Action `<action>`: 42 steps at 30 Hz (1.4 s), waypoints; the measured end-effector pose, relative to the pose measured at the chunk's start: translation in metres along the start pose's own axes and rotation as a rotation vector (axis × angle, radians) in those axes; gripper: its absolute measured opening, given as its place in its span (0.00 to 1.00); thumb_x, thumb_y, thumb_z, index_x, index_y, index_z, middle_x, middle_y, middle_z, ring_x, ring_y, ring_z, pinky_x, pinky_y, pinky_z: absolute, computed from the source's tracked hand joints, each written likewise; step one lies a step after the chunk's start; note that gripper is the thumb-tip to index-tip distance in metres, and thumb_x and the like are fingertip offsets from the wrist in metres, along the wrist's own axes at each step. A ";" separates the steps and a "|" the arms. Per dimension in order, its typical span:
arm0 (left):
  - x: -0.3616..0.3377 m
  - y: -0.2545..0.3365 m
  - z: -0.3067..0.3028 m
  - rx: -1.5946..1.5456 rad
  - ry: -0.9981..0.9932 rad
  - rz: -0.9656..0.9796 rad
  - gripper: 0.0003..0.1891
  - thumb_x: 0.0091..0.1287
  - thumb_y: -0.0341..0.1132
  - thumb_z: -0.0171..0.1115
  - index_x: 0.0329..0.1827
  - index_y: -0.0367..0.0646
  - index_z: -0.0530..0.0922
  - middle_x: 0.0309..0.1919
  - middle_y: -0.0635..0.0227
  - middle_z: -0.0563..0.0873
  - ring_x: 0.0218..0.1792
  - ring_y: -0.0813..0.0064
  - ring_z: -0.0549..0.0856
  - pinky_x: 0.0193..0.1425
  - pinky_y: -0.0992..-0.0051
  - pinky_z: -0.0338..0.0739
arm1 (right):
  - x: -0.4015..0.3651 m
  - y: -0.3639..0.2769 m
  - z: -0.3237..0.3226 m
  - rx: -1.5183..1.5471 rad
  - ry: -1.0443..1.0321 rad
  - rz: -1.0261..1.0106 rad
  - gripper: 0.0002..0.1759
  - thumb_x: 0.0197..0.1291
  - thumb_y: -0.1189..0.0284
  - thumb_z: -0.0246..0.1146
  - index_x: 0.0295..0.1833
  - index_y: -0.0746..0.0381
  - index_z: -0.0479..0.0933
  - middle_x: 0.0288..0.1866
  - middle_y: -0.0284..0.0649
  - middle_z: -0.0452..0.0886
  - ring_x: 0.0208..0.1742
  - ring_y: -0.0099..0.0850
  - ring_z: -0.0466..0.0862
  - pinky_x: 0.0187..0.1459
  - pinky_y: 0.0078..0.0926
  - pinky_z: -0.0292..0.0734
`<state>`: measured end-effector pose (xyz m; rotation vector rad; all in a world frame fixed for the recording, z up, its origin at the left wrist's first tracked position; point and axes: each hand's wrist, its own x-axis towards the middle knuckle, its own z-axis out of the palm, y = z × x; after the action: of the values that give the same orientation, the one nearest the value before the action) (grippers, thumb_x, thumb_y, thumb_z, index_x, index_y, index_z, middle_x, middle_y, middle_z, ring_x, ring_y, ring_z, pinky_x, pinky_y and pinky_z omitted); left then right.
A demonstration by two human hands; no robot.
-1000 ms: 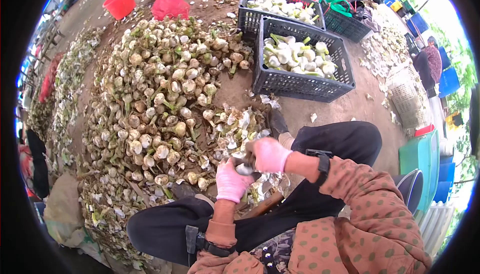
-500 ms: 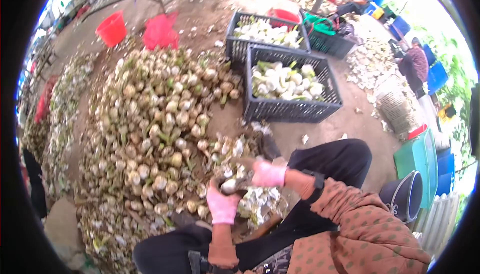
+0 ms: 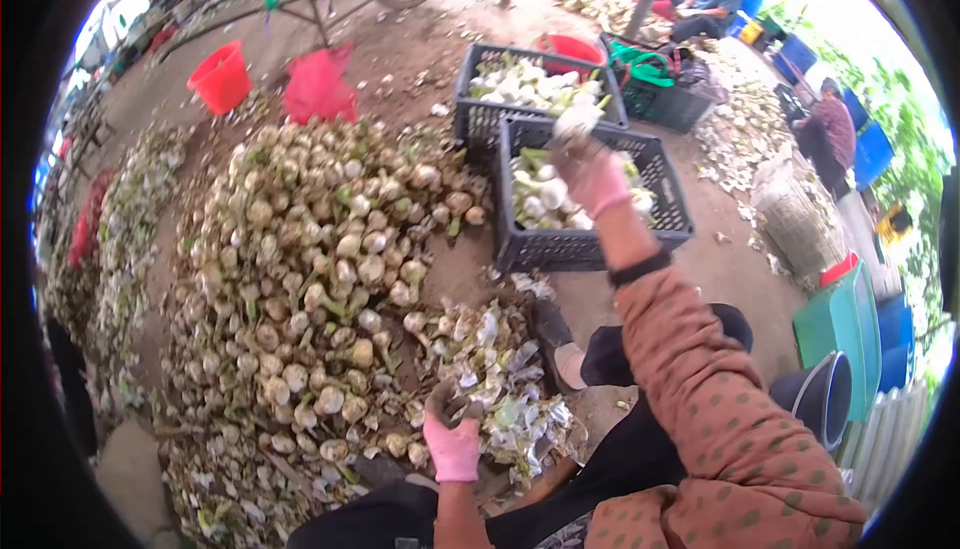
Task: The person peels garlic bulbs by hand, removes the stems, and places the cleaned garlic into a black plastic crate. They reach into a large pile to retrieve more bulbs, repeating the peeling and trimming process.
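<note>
My right hand (image 3: 594, 171), in a pink glove with dark, dirty fingers, reaches over the near black crate (image 3: 600, 249). A peeled white garlic bulb (image 3: 577, 121), slightly blurred, is at its fingertips. Below it in the crate lie several cleaned garlic bulbs (image 3: 545, 194). My left hand (image 3: 453, 437), gloved in pink too, hovers low by my legs, its fingers half curled and apart with nothing visible between them. Beside it are scattered garlic skins (image 3: 520, 424) and the large heap of untrimmed garlic (image 3: 320, 279).
Behind the near crate stands a second crate (image 3: 480, 121) of white garlic. A red bucket (image 3: 220, 79) and a red net bag (image 3: 320, 87) sit beyond the heap. A dark bucket (image 3: 815, 399) and a green tub (image 3: 840, 339) stand at right. Two people sit farther back.
My right hand has moved from beside my left hand up and forward to the crate, carrying the garlic bulb. My left hand has stayed low, its fingers no longer around the bulb.
</note>
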<state>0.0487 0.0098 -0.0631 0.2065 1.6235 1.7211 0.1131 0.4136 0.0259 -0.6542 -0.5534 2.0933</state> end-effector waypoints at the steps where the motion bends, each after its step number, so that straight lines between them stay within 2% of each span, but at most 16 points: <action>1: 0.002 0.002 0.001 0.018 -0.001 -0.013 0.28 0.55 0.17 0.65 0.60 0.36 0.69 0.46 0.66 0.77 0.44 0.77 0.77 0.46 0.77 0.78 | 0.023 -0.007 -0.003 -0.041 -0.033 -0.145 0.10 0.66 0.77 0.51 0.49 0.68 0.74 0.48 0.46 0.81 0.46 0.39 0.82 0.49 0.32 0.82; 3: 0.007 -0.001 0.004 -0.084 0.005 -0.056 0.24 0.57 0.14 0.61 0.58 0.36 0.71 0.44 0.67 0.78 0.43 0.79 0.78 0.48 0.80 0.76 | 0.013 0.005 0.029 -0.273 0.120 -0.192 0.09 0.65 0.79 0.52 0.48 0.67 0.75 0.43 0.46 0.82 0.44 0.33 0.83 0.44 0.28 0.83; 5: 0.012 -0.005 0.005 0.026 0.010 -0.037 0.20 0.58 0.13 0.56 0.54 0.36 0.74 0.42 0.67 0.79 0.42 0.80 0.78 0.47 0.81 0.76 | 0.024 0.050 0.000 -0.201 -0.307 -0.021 0.07 0.58 0.81 0.59 0.43 0.67 0.77 0.37 0.46 0.82 0.38 0.35 0.84 0.41 0.28 0.82; 7: 0.016 0.002 0.006 0.018 -0.033 -0.082 0.18 0.60 0.13 0.52 0.52 0.35 0.75 0.41 0.68 0.80 0.40 0.80 0.79 0.47 0.81 0.76 | -0.005 0.118 0.005 -1.027 -0.209 -0.039 0.12 0.61 0.69 0.64 0.42 0.68 0.79 0.30 0.44 0.83 0.27 0.31 0.83 0.31 0.27 0.81; 9: 0.021 -0.006 0.004 -0.037 -0.014 -0.178 0.15 0.62 0.15 0.53 0.52 0.32 0.75 0.40 0.67 0.81 0.39 0.81 0.79 0.46 0.81 0.75 | -0.030 0.173 0.020 -1.142 -0.140 0.464 0.15 0.60 0.62 0.65 0.45 0.61 0.82 0.31 0.42 0.85 0.35 0.34 0.86 0.38 0.31 0.81; 10: 0.025 -0.005 0.004 -0.042 -0.004 -0.209 0.14 0.63 0.17 0.54 0.52 0.32 0.75 0.40 0.67 0.81 0.38 0.81 0.78 0.45 0.81 0.75 | -0.013 0.221 -0.020 -1.680 -0.494 -0.093 0.12 0.58 0.65 0.65 0.46 0.56 0.82 0.33 0.42 0.86 0.38 0.41 0.85 0.43 0.38 0.81; 11: 0.027 -0.002 0.003 -0.048 0.007 -0.242 0.13 0.64 0.19 0.56 0.51 0.31 0.76 0.40 0.67 0.81 0.38 0.82 0.78 0.44 0.81 0.75 | -0.023 0.238 0.002 -2.064 -0.479 0.072 0.13 0.54 0.70 0.64 0.47 0.53 0.82 0.41 0.43 0.84 0.45 0.44 0.84 0.49 0.40 0.79; 13: 0.033 0.001 0.004 -0.050 0.039 -0.228 0.12 0.65 0.21 0.59 0.51 0.32 0.76 0.39 0.68 0.81 0.37 0.82 0.78 0.42 0.82 0.74 | -0.006 0.299 -0.032 -2.407 -0.711 -0.318 0.21 0.55 0.71 0.59 0.56 0.47 0.77 0.48 0.39 0.83 0.51 0.42 0.83 0.52 0.38 0.77; 17: 0.043 0.002 0.002 -0.053 0.091 -0.218 0.11 0.65 0.22 0.59 0.50 0.33 0.76 0.36 0.70 0.81 0.36 0.83 0.77 0.41 0.82 0.73 | 0.018 0.333 -0.029 -2.332 -0.632 -0.681 0.20 0.49 0.80 0.59 0.48 0.51 0.81 0.53 0.37 0.78 0.60 0.36 0.77 0.60 0.27 0.72; 19: 0.045 0.000 0.002 -0.110 0.123 -0.236 0.12 0.64 0.21 0.59 0.50 0.33 0.76 0.36 0.70 0.81 0.35 0.83 0.77 0.41 0.82 0.73 | 0.024 0.321 -0.018 -2.373 -0.575 -0.058 0.22 0.48 0.82 0.58 0.49 0.51 0.80 0.55 0.39 0.78 0.60 0.38 0.77 0.60 0.28 0.72; 23: 0.049 -0.002 0.001 -0.130 0.219 -0.080 0.16 0.63 0.19 0.57 0.54 0.35 0.74 0.41 0.69 0.80 0.39 0.81 0.77 0.46 0.81 0.73 | -0.002 0.278 -0.013 -1.777 -0.367 0.238 0.19 0.54 0.79 0.61 0.53 0.57 0.78 0.49 0.43 0.84 0.52 0.42 0.82 0.54 0.29 0.76; 24: 0.050 -0.013 -0.009 0.055 0.149 -0.073 0.27 0.56 0.11 0.46 0.62 0.33 0.68 0.50 0.65 0.76 0.48 0.79 0.78 0.51 0.80 0.76 | -0.023 0.257 0.000 -1.601 -0.480 0.198 0.21 0.55 0.79 0.62 0.57 0.61 0.76 0.42 0.43 0.85 0.48 0.38 0.83 0.52 0.31 0.77; 27: 0.053 -0.001 -0.013 0.332 0.154 0.147 0.41 0.50 0.11 0.50 0.73 0.37 0.55 0.66 0.56 0.66 0.66 0.66 0.68 0.71 0.72 0.62 | -0.069 0.229 0.002 -1.195 -0.546 0.464 0.25 0.54 0.82 0.63 0.60 0.61 0.74 0.46 0.40 0.85 0.49 0.30 0.82 0.52 0.28 0.76; 31: 0.044 0.004 -0.011 0.306 0.077 0.201 0.44 0.48 0.11 0.54 0.73 0.37 0.54 0.68 0.55 0.64 0.68 0.65 0.66 0.72 0.71 0.61 | -0.116 0.200 0.004 -1.134 -0.835 0.201 0.30 0.53 0.79 0.66 0.64 0.63 0.69 0.49 0.38 0.84 0.51 0.25 0.80 0.54 0.28 0.74; 34: 0.031 0.018 0.000 0.083 0.079 0.226 0.39 0.49 0.15 0.65 0.67 0.38 0.63 0.60 0.61 0.72 0.58 0.70 0.75 0.64 0.71 0.71 | -0.150 0.182 0.017 -0.707 -0.537 0.471 0.30 0.57 0.72 0.68 0.64 0.66 0.68 0.51 0.38 0.82 0.53 0.24 0.78 0.56 0.24 0.73; 42: 0.002 0.036 0.011 0.349 0.220 0.540 0.32 0.44 0.23 0.74 0.57 0.40 0.75 0.51 0.56 0.78 0.54 0.59 0.78 0.59 0.67 0.72 | -0.222 0.197 0.031 -0.797 -0.253 0.084 0.17 0.63 0.72 0.64 0.54 0.70 0.75 0.48 0.38 0.82 0.46 0.23 0.79 0.49 0.23 0.76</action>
<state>0.0395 0.0229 -0.0285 0.6990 2.1725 1.8790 0.0872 0.1188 -0.0122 -0.8534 -1.5650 2.0079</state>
